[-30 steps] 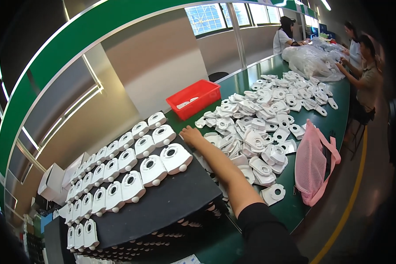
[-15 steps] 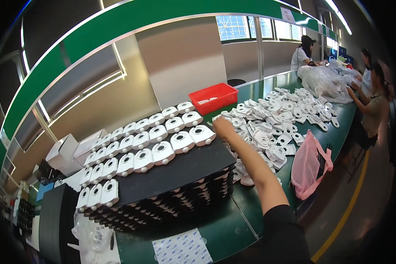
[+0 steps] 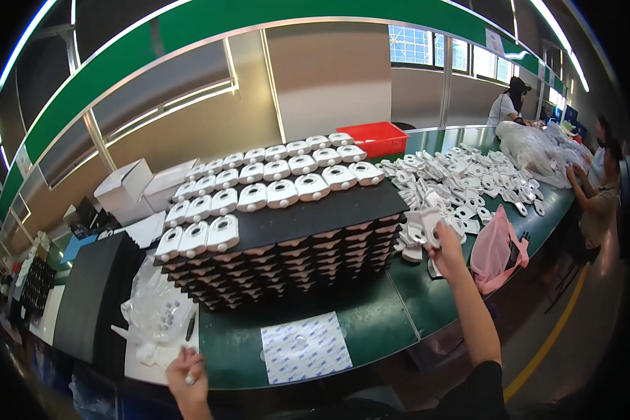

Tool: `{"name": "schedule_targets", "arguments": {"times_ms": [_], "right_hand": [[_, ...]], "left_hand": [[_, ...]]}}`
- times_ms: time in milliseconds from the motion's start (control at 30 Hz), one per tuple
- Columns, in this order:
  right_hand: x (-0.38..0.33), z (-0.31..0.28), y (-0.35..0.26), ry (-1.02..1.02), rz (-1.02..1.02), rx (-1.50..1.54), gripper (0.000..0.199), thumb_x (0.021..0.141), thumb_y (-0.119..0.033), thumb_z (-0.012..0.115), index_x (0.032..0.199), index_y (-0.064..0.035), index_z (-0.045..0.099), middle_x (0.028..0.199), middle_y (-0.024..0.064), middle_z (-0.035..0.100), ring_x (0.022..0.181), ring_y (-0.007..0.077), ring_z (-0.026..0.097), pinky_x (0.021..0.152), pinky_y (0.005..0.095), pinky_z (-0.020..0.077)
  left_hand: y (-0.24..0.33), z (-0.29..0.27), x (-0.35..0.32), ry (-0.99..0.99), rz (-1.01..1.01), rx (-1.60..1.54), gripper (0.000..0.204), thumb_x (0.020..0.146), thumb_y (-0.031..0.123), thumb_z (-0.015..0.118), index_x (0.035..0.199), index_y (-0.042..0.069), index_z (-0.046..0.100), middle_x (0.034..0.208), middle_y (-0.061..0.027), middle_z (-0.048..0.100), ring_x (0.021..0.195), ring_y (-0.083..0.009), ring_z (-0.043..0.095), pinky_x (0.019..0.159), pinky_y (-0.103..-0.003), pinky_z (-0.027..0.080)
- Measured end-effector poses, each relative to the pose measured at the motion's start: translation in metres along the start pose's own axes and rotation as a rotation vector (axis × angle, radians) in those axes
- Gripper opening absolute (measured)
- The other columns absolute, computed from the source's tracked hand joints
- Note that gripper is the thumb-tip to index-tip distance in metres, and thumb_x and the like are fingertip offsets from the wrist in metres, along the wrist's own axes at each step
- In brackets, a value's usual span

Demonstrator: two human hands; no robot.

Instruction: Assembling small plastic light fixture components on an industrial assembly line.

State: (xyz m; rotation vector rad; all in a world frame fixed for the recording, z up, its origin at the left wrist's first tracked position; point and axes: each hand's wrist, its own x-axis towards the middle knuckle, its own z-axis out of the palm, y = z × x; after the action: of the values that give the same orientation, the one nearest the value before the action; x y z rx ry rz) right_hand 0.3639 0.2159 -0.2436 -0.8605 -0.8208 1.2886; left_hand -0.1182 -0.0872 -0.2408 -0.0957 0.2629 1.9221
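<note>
My right hand (image 3: 446, 250) is closed on a white plastic part (image 3: 429, 222) with a round hole, at the near edge of a big loose pile of such parts (image 3: 462, 175). To its left stands a tall stack of black sheets (image 3: 280, 262) with white parts layered between them. Rows of white parts (image 3: 281, 194) lie on the top sheet (image 3: 308, 222), the front row only partly filled. Low at the left, my left hand (image 3: 187, 371) is closed with a small white piece (image 3: 189, 379) showing at its fingers; its exact kind is unclear.
A sheet of blue-printed white paper (image 3: 306, 348) lies in front of the stack. Left are a clear plastic bag (image 3: 157, 301), a dark pen (image 3: 190, 326) and black sheets (image 3: 94, 308). A red bin (image 3: 374, 138) stands behind, a pink mesh bag (image 3: 493, 253) right. Other people work beyond.
My right hand has drawn back from the far end of the stack to the pile's near side, now with a white part. My left hand has come into view. The view has shifted.
</note>
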Motion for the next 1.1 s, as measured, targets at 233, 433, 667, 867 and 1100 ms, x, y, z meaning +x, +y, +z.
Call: {"name": "schedule_targets", "arguments": {"times_ms": [233,433,667,867,1100], "right_hand": [[-0.116,0.038,0.016,-0.332,-0.241,-0.815,0.02,0.07,-0.011,0.068,0.084,-0.0006,0.058,0.072,-0.0014,0.054,0.059,0.003,0.048,0.049,0.0192,0.0372],[-0.134,0.048,0.042,-0.322,-0.378,-0.898,0.014,0.069,-0.007,0.067,0.079,-0.0004,0.061,0.066,0.0019,0.051,0.052,0.0077,0.045,0.048,0.0214,0.0357],[-0.149,0.062,0.061,-0.345,-0.324,-0.866,0.015,0.073,-0.006,0.066,0.086,0.0006,0.063,0.074,0.0062,0.061,0.06,0.0101,0.055,0.054,0.0225,0.0417],[-0.174,0.11,0.096,-0.562,0.028,-0.445,0.018,0.083,-0.005,0.056,0.1,0.002,0.056,0.087,0.0053,0.061,0.076,0.0084,0.055,0.069,0.0216,0.0448],[-0.173,0.132,0.124,-0.633,0.011,-0.508,0.019,0.085,-0.006,0.052,0.102,0.0011,0.052,0.089,0.0047,0.058,0.077,0.0085,0.054,0.068,0.0219,0.0452]], "left_hand": [[-0.09,0.03,0.052,-0.03,-0.507,0.503,0.032,0.085,0.002,0.047,0.116,0.001,0.038,0.092,-0.0133,0.047,0.063,-0.012,0.041,0.039,-0.016,0.029],[-0.138,0.033,0.103,-0.205,-0.719,0.686,0.026,0.093,0.033,0.041,0.092,0.007,0.045,0.054,0.0038,0.03,0.044,-0.0052,0.024,0.037,-0.018,0.019],[-0.144,0.024,0.109,-0.252,-0.592,0.729,0.012,0.087,0.021,0.056,0.087,0.013,0.047,0.074,0.0021,0.045,0.047,-0.0023,0.029,0.038,-0.015,0.021],[-0.14,0.016,0.109,-0.289,-0.426,0.761,0.014,0.081,0.015,0.062,0.089,0.011,0.052,0.08,-0.0004,0.053,0.047,-0.0022,0.032,0.039,-0.016,0.023],[-0.139,0.013,0.111,-0.289,-0.398,0.739,0.024,0.083,0.012,0.06,0.106,0.007,0.055,0.089,-0.0034,0.057,0.051,-0.0028,0.036,0.039,-0.015,0.026]]}}
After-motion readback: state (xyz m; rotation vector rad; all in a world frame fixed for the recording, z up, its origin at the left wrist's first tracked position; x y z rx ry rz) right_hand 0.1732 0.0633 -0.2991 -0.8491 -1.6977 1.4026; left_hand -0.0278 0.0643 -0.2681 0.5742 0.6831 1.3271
